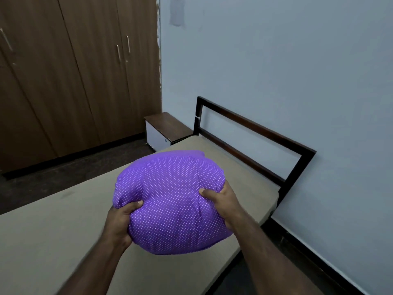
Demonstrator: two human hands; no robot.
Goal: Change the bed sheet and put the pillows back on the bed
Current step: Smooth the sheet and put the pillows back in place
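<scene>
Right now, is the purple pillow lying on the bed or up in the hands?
Up in the hands. The purple pillow is gripped by the left hand and right hand above the bed.

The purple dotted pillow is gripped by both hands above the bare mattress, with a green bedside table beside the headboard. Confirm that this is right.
One detail is wrong: the bedside table is not green; the head view shows a brown top and white front. The rest stands: the left hand and right hand both grip the purple dotted pillow above the bare mattress, near the headboard.
</scene>
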